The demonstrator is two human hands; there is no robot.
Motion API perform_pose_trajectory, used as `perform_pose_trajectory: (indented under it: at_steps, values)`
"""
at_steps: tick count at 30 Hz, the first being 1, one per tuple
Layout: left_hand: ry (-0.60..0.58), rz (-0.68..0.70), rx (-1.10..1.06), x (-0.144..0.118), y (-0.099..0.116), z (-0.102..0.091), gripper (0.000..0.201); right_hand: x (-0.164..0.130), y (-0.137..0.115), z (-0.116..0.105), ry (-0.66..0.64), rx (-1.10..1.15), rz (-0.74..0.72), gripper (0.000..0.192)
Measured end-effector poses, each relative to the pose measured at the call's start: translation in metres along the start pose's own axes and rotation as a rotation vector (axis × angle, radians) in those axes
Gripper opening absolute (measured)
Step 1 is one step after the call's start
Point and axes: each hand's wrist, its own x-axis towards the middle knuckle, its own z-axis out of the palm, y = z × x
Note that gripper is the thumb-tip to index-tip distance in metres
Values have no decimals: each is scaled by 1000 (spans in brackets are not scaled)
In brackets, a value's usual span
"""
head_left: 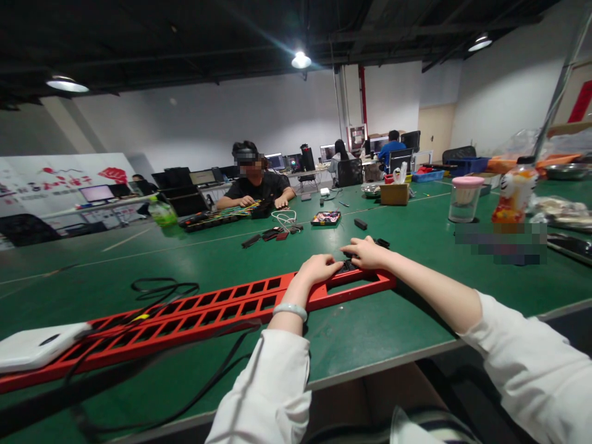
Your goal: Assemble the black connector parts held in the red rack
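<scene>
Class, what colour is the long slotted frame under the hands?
Red: the frame shows best in the head view.

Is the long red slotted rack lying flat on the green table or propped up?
Flat: the red rack lies along the green table, with the left hand and right hand resting on its far end.

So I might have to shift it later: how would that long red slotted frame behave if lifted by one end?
The red frame looks rigid, flat plastic or metal with many cut-out slots, so probably light for its length. Being so long, it would likely sag or swing if lifted by one end. The black cables lying across it may drag along.
</scene>
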Motion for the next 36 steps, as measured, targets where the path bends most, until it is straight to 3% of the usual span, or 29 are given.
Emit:
perform_pose_trajectory:
  at_steps: [4,13,20,27,36]
  values:
    - [-5,12,-5,1,-1,1,49,-1,6,-2,3,-2,-10,38]
    - [16,25,-28,0,0,1,46,-6,16,-15,60,230,-38,40]
    - [164,164,-23,-4,13,-4,33,-6,14,-15,-41,360,-3,44]
    - [129,279,-56,-4,13,-2,32,-5,18,-15,-8,379,9,45]
    - [32,285,-138,-8,20,-5,42,-5,27,-8,-21,389,1,43]
